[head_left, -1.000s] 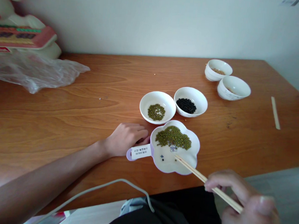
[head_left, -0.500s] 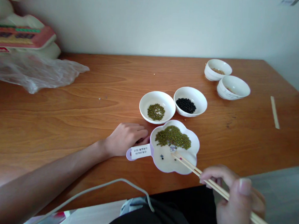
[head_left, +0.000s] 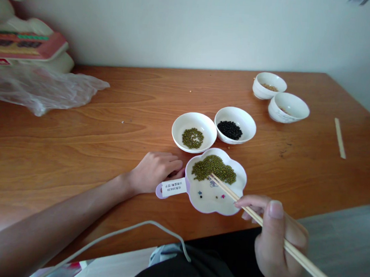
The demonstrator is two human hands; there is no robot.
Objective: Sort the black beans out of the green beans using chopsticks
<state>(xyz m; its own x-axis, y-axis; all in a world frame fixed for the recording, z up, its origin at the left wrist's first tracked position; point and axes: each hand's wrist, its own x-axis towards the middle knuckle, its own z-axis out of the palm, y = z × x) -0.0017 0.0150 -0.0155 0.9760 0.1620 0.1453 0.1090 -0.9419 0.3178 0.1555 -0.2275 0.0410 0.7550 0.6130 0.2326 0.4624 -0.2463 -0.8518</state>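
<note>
My right hand (head_left: 279, 238) is closed around a pair of wooden chopsticks (head_left: 232, 192). Their tips meet at the lower edge of a pile of mung beans (head_left: 213, 168) in a flower-shaped white dish (head_left: 212, 206) with a lilac rim. Whether a bean is between the tips is too small to tell. Below the pile lie a dark bean (head_left: 201, 196) and a small loose bean (head_left: 216, 197) beside printed marks. On the table, my left hand (head_left: 155, 172) lies curled next to the dish's labelled handle (head_left: 173, 187); its palm and fingertips are hidden.
Behind the dish stand a bowl of mung beans (head_left: 195, 118) and a bowl of black beans (head_left: 236, 112). Two more white bowls (head_left: 288, 116) sit farther right, near a chopstick wrapper-like strip (head_left: 340, 139). Plastic film (head_left: 49, 89) lies at left; a cable (head_left: 128, 227) crosses in front.
The chopstick tips have moved up and slightly left, from the dish's bare middle to the mung bean pile. My right hand has shifted left with them. My left hand stays put.
</note>
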